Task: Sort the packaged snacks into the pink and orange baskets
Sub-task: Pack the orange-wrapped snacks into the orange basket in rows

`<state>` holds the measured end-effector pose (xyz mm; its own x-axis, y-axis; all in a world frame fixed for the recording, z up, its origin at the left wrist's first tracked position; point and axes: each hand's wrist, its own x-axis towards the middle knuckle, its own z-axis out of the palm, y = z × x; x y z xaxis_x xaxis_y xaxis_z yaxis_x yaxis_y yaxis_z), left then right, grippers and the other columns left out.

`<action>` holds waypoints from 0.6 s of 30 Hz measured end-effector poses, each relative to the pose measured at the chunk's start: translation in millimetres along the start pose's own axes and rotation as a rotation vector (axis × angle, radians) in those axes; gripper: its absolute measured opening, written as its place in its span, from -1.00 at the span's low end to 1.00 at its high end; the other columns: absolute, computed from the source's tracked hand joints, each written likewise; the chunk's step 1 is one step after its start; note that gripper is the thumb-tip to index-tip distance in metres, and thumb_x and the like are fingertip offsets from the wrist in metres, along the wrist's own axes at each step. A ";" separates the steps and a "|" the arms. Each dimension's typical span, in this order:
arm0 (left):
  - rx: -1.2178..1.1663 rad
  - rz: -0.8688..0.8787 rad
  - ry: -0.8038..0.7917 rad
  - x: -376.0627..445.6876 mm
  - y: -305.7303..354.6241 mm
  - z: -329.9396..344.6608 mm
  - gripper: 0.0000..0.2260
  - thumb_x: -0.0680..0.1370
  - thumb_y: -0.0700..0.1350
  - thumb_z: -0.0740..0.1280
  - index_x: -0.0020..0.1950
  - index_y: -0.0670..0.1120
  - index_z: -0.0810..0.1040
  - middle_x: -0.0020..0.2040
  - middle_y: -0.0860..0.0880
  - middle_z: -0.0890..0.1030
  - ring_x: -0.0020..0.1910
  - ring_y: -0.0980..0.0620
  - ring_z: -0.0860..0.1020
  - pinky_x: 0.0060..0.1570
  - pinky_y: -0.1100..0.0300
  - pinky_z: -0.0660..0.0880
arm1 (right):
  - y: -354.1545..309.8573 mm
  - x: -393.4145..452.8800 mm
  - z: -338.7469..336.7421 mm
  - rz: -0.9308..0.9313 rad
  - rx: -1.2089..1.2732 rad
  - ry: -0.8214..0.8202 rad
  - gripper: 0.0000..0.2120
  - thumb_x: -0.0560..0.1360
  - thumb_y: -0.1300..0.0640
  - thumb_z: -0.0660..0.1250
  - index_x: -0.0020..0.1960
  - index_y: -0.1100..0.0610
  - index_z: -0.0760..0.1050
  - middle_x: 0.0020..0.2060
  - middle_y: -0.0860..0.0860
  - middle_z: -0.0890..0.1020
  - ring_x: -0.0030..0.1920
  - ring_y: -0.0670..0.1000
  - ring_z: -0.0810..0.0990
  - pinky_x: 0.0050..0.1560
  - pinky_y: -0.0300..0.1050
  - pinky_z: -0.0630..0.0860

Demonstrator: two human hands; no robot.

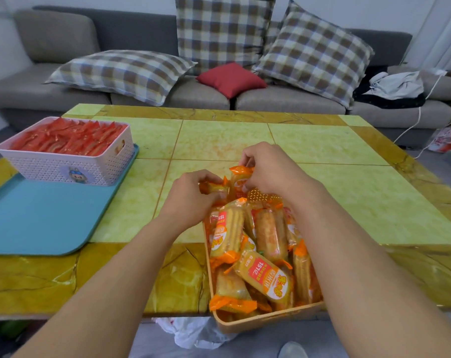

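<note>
An orange basket (268,319) sits at the table's near edge, heaped with several orange-wrapped cracker packs (267,276). Over its far end, my left hand (193,195) is closed on one small orange pack (215,187). My right hand (268,169) pinches another orange pack (241,180), held upright beside the first. Far left, a pink perforated basket (64,164) stands full of red snack packets (69,136).
The pink basket rests on a blue tray (38,218) at the table's left. The yellow-green tiled table (335,192) stretches right and back. Behind it is a grey sofa (141,34) with plaid cushions. A white plastic bag (193,332) lies on the floor below.
</note>
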<state>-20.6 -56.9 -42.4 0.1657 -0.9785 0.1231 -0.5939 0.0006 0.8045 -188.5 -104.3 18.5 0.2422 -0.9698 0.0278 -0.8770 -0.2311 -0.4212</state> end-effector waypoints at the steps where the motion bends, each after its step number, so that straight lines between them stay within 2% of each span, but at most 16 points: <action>1: 0.025 0.004 0.004 -1.8 -2.3 -4.7 -0.80 0.44 -0.14 0.56 -0.02 0.11 0.66 -0.14 0.13 0.62 -0.31 0.24 0.50 -0.44 0.43 0.35 | -1.9 -0.9 0.4 -0.016 0.004 -0.009 -0.60 0.24 0.17 0.70 -0.04 -0.06 0.62 -0.04 -0.02 0.64 -0.06 0.02 0.62 -0.17 -0.16 0.48; 5: 0.070 -0.012 0.063 -8.1 -8.3 -15.6 -0.77 0.47 -0.24 0.50 -0.02 0.07 0.63 -0.12 0.10 0.61 -0.25 0.21 0.52 -0.46 0.45 0.37 | -6.2 -2.4 -1.3 -0.094 0.003 -0.038 -0.55 0.33 0.06 0.64 0.20 -0.07 0.66 0.10 -0.03 0.67 0.10 0.01 0.62 0.04 -0.13 0.51; 7: 0.059 -0.025 0.084 -8.9 -10.6 -21.3 -0.79 0.47 -0.21 0.52 0.00 0.07 0.63 -0.11 0.09 0.61 -0.26 0.20 0.52 -0.49 0.44 0.35 | -9.2 -6.0 -7.2 -0.109 0.027 -0.076 -0.40 0.38 0.05 0.61 0.39 -0.10 0.52 0.19 -0.07 0.61 0.12 -0.03 0.58 0.06 -0.13 0.46; 9: 0.049 -0.035 0.101 -6.2 -13.3 -26.9 -0.79 0.47 -0.19 0.52 0.02 0.07 0.63 -0.08 0.08 0.62 -0.27 0.19 0.53 -0.48 0.40 0.35 | -10.4 -10.3 -15.5 -0.114 0.039 -0.079 -0.29 0.39 0.04 0.60 0.48 -0.12 0.42 0.27 -0.08 0.56 0.15 -0.02 0.58 0.07 -0.10 0.50; 13: 0.034 -0.039 0.107 -2.7 -16.6 -31.0 -0.79 0.48 -0.16 0.52 0.05 0.06 0.63 -0.04 0.02 0.63 -0.31 0.13 0.51 -0.40 0.25 0.38 | -8.3 -18.6 -27.4 -0.096 0.022 -0.009 -0.33 0.44 0.04 0.56 0.49 -0.11 0.39 0.34 -0.07 0.53 0.21 0.00 0.58 0.18 -0.05 0.52; 16: -0.017 -0.043 0.099 -2.8 -16.0 -28.9 -0.78 0.48 -0.13 0.52 0.10 0.03 0.62 -0.02 0.02 0.63 -0.31 0.13 0.50 -0.37 0.24 0.38 | -2.8 -22.0 -26.9 -0.069 0.008 -0.025 -0.43 0.47 0.04 0.53 0.43 -0.10 0.44 0.30 -0.07 0.55 0.13 -0.01 0.59 0.09 -0.10 0.49; 18: -0.039 -0.042 0.097 -3.5 -14.7 -28.9 -0.72 0.49 -0.12 0.51 0.17 0.02 0.58 0.05 0.04 0.61 -0.25 0.13 0.53 -0.33 0.23 0.41 | 1.9 -22.2 -23.2 -0.029 -0.033 -0.060 -0.47 0.48 0.05 0.53 0.40 -0.08 0.47 0.27 -0.06 0.57 0.10 0.00 0.59 0.05 -0.12 0.47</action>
<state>10.3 -47.5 -37.9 0.2660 -0.9533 0.1431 -0.5542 -0.0297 0.8319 -205.3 -85.0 38.1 0.2914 -0.9565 -0.0153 -0.8823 -0.2626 -0.3905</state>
